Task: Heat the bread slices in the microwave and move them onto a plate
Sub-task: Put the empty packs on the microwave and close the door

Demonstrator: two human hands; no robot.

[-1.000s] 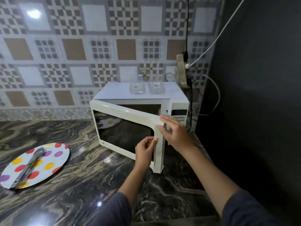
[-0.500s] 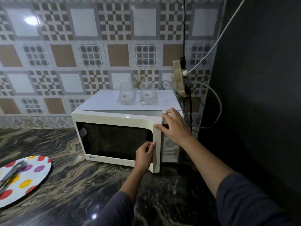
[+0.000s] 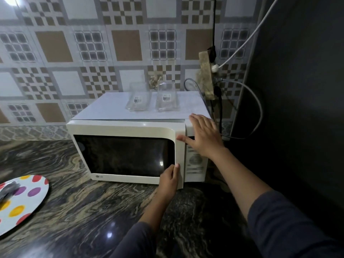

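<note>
Head view — right hand (image 3: 202,136) flat on microwave (image 3: 195,170); left hand (image 3: 167,180) — perhaps curled — at door (image 3: 126,127) edge.

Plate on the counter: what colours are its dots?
The round white plate has red, yellow and purple dots, seen in the head view.

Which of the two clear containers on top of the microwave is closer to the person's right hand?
The clear container on the right, beside the power strip; the other container sits farther left of the right hand.

One clear container (image 3: 138,98) sits just beside a second container (image 3: 167,98) (both carry barcode labels). A power strip (image 3: 205,75) hangs on the tiled wall (image 3: 55,47).
</note>
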